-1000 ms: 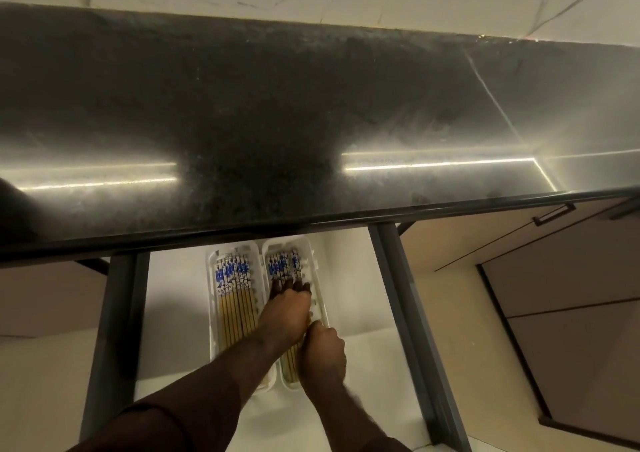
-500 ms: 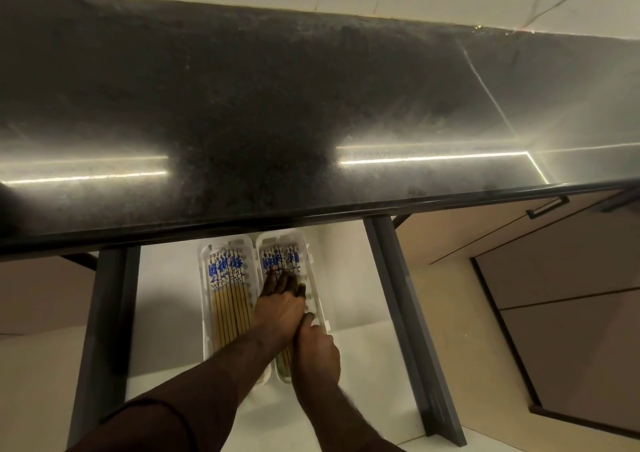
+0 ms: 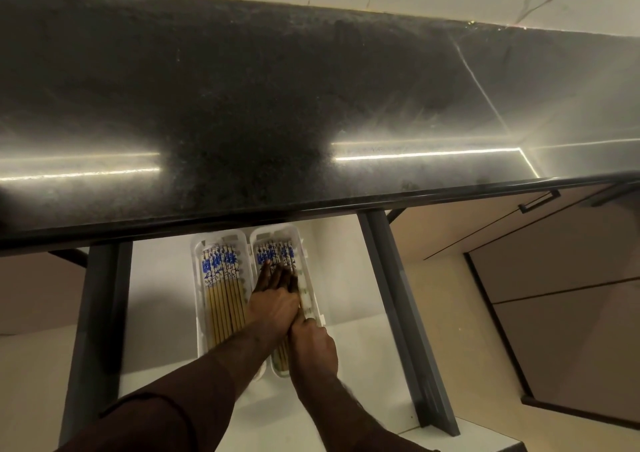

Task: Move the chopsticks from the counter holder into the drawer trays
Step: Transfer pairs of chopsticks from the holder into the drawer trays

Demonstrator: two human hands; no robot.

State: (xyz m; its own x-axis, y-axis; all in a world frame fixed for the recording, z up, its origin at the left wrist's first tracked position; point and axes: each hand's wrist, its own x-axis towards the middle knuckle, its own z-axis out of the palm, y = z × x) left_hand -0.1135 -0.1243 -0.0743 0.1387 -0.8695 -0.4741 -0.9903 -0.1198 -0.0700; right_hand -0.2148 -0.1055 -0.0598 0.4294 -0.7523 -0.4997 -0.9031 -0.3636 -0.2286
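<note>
Two white trays lie side by side in the open drawer (image 3: 166,313) under the counter. The left tray (image 3: 198,299) is filled with several bamboo chopsticks (image 3: 221,278) with blue-and-white patterned tops. The right tray (image 3: 304,261) holds more chopsticks (image 3: 277,252) of the same kind. My left hand (image 3: 273,301) lies flat over these, fingers straight and pressing them down. My right hand (image 3: 311,344) sits just behind it at the tray's near end, fingers curled over the chopstick tips. The counter holder is out of view.
The black stone counter (image 3: 311,88) overhangs the drawer's back part. Dark grey drawer sides (image 3: 100,313) (image 3: 398,299) run on both flanks. Beige cabinet fronts with a dark handle (image 3: 540,200) stand to the right.
My left hand's fingers have straightened and slid a little further up the chopsticks in the right tray. My right hand stays at the near end. The camera shifted slightly.
</note>
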